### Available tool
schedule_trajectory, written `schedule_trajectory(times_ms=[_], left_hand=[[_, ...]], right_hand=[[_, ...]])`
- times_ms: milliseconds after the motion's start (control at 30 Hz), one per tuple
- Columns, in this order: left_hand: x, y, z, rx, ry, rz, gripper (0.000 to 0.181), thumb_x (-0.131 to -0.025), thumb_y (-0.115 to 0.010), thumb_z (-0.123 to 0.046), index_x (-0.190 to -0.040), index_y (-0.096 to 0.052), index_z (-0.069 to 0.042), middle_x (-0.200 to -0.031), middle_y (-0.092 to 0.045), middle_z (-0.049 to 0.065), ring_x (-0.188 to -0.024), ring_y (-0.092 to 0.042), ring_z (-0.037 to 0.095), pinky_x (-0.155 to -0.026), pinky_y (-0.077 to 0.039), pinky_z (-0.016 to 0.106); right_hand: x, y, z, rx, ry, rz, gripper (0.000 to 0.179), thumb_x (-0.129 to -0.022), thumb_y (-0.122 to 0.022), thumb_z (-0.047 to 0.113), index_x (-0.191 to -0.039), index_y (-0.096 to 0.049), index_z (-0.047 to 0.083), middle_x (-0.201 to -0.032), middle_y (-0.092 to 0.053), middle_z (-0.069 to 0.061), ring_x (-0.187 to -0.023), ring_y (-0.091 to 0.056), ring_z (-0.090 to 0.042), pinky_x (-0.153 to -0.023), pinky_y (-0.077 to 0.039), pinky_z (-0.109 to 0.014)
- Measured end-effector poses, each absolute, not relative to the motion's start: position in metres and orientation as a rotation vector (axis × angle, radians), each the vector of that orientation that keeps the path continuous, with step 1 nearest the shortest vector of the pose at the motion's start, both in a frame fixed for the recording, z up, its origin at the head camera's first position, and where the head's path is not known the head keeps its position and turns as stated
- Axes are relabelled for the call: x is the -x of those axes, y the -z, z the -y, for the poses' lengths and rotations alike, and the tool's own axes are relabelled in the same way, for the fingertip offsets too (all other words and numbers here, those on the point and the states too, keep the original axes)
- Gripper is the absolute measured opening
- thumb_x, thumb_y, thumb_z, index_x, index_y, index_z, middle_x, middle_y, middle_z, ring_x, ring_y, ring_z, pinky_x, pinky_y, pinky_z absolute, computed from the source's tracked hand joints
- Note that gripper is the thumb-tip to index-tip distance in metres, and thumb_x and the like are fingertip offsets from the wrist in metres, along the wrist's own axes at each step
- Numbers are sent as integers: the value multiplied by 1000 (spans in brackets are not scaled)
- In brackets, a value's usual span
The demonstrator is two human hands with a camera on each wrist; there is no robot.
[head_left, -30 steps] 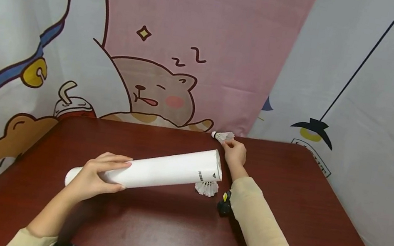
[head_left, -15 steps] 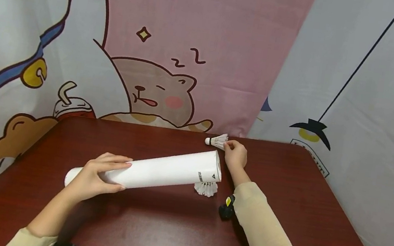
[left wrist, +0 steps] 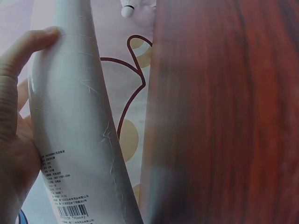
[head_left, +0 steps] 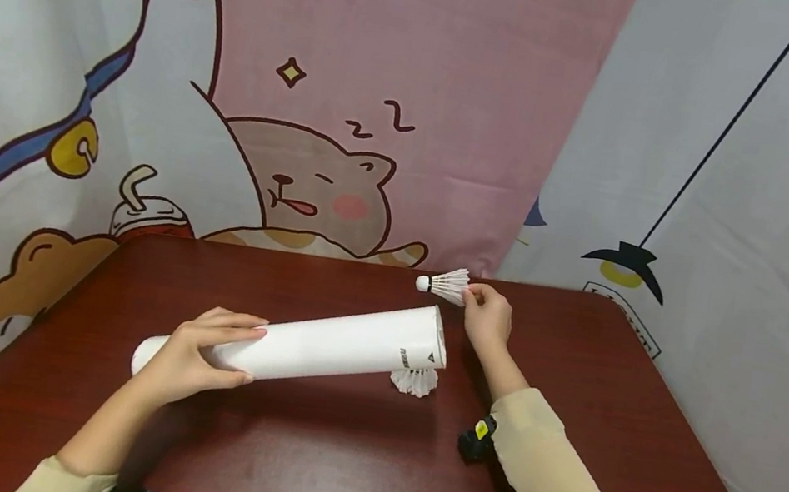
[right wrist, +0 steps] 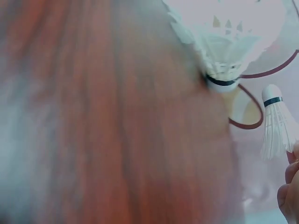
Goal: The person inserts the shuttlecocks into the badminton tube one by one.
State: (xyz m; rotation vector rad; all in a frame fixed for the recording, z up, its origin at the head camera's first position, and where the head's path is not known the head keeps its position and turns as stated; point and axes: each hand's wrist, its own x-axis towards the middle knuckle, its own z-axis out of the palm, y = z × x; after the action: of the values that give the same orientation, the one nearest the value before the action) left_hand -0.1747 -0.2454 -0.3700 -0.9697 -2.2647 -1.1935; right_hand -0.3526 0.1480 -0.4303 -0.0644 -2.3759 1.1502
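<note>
A long white shuttlecock tube (head_left: 343, 344) slants up to the right, held above the table by my left hand (head_left: 193, 352). My thumb and fingers curl round its left part; the left wrist view shows a barcode on the tube (left wrist: 77, 140). Farther back, my right hand (head_left: 489, 318) pinches a white feather shuttlecock (head_left: 445, 285) by the rim of its skirt, cork pointing left. That shuttlecock is just beyond the tube's right end, apart from it. Another shuttlecock (head_left: 415, 382) is partly hidden under that end; the right wrist view shows this shuttlecock (right wrist: 229, 42) large.
The dark red-brown table (head_left: 348, 466) spreads beneath both hands. Behind it hangs a cartoon-printed cloth (head_left: 457, 120), with more cloth at both sides. Each wrist carries a small black camera, such as the right camera (head_left: 476, 440).
My right hand has come slightly right and nearer, its pinch now at the shuttlecock's skirt rim. The shuttlecock sits slightly lower in view. My left hand and the tube stay nearly still.
</note>
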Motion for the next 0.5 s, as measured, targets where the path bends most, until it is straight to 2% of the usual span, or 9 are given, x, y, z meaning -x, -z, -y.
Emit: schedule_trajectory(times_ms=[333, 500], left_hand=[[175, 372, 247, 989, 1186, 2241, 58, -54, -87, 11, -110, -69, 4, -112, -64, 25, -103, -54, 22, -84, -40, 17], [174, 372, 246, 982, 1183, 2255, 57, -55, -87, 10, -109, -69, 5, -112, -64, 25, -102, -55, 22, -84, -40, 18]], right_hand=[[324, 405, -155, -64, -1217, 2223, 9, -90, -66, 9, -89, -69, 0, -69, -59, -8, -61, -49, -18, -56, -36, -29], [305, 387, -158, -130, -1225, 2161, 8, -89, -66, 4, -89, -67, -3, -70, -60, -10, -60, -47, -15, -55, -35, -23]])
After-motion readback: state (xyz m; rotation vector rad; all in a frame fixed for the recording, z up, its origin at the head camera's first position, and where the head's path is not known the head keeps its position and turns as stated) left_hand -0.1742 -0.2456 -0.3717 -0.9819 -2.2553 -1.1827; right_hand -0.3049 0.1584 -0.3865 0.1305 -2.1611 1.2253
